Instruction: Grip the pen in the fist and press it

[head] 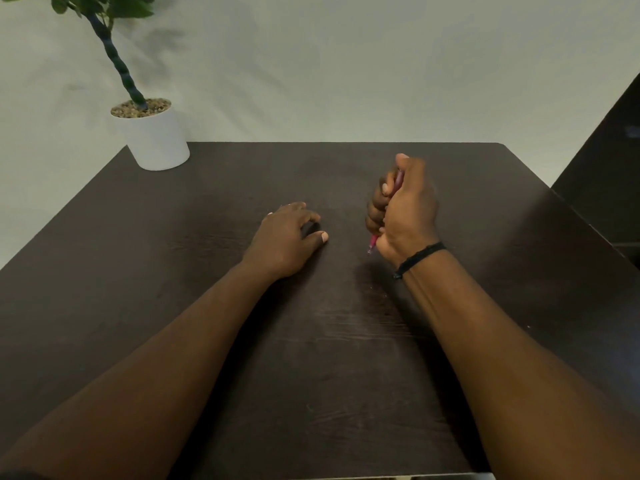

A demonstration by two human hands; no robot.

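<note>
One slim pink pen (374, 241) is the only thing in hand here, clutched in the right hand (407, 211) like a dagger: the fingers (375, 209) curl fully round the barrel in a fist, the thumb stands up at the far end, and only the short tip shows below the heel of the palm, pointing down and toward the near-left, just above the dark wooden table (173, 254). A sliver of the barrel also shows between the fingers and the palm higher up; the rest is hidden inside the grip. To handle the pen well from this hold, it seems best to keep the wrist steady and the fist firm so that the barrel does not slide, and to steer the tip rather than the whole arm, since the tip sits close to the surface. The pen thus lies inside the right hand, running along the palm from thumb side to wrist side, with a black cord bracelet (419, 259) just behind it on the wrist. The left hand (287, 237) rests to the left, palm down on the table, its fingers loosely bent and holding nothing, well short of touching the pen. At the far-left corner stands a white pot (157, 140) with a leafy plant (114, 57) before a pale wall.
</note>
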